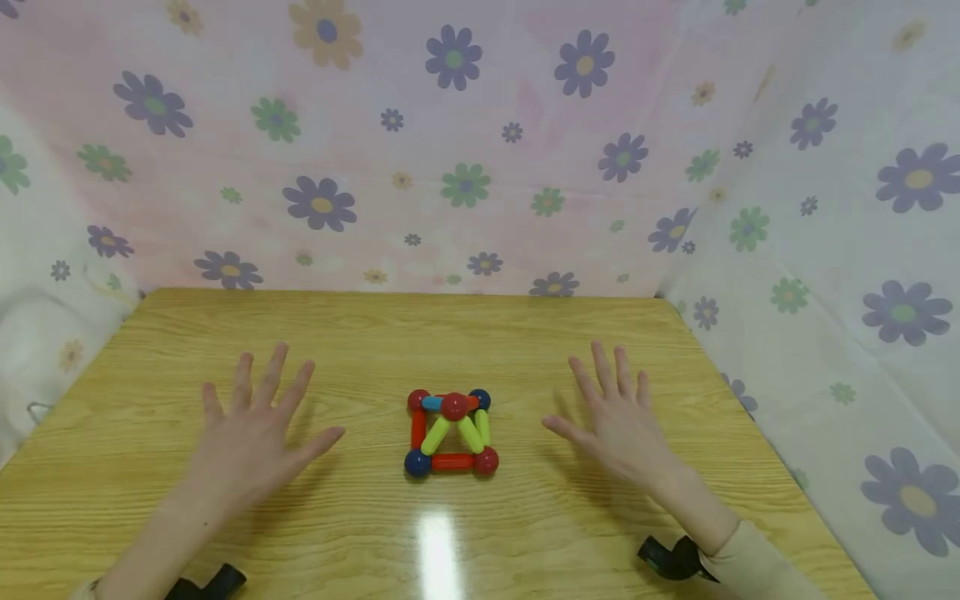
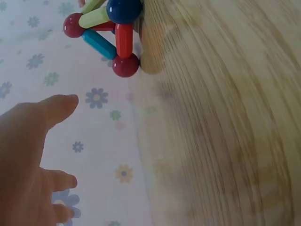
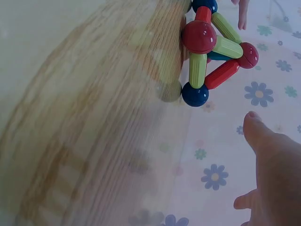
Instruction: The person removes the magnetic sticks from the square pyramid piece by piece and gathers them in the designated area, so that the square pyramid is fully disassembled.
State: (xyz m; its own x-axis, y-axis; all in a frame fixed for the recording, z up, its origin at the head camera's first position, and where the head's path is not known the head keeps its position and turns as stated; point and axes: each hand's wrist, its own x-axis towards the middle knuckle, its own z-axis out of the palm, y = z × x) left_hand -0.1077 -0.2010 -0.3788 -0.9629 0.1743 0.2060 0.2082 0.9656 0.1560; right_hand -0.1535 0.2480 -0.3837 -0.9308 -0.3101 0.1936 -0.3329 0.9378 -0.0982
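Observation:
Between the two hands, a pyramid built of magnetic rods and balls (image 1: 452, 462) stands on the wooden table. Red and dark blue balls form its corners, joined by red, yellow-green and blue rods, and one red ball tops it. To its left, my left hand (image 1: 251, 442) is spread with straight fingers, touching nothing. My right hand (image 1: 622, 429) is likewise spread on the other side, apart from the pyramid. In the left wrist view the pyramid (image 2: 124, 40) is partly cut off at the top; the right wrist view shows it (image 3: 198, 70) beyond the thumb.
The wood-grain table (image 1: 360, 342) meets a flower-printed cloth (image 1: 510, 192) at the back and sides. Black wrist straps or mounts (image 1: 667, 558) show near both wrists. A bright light reflection lies on the table in front of the pyramid.

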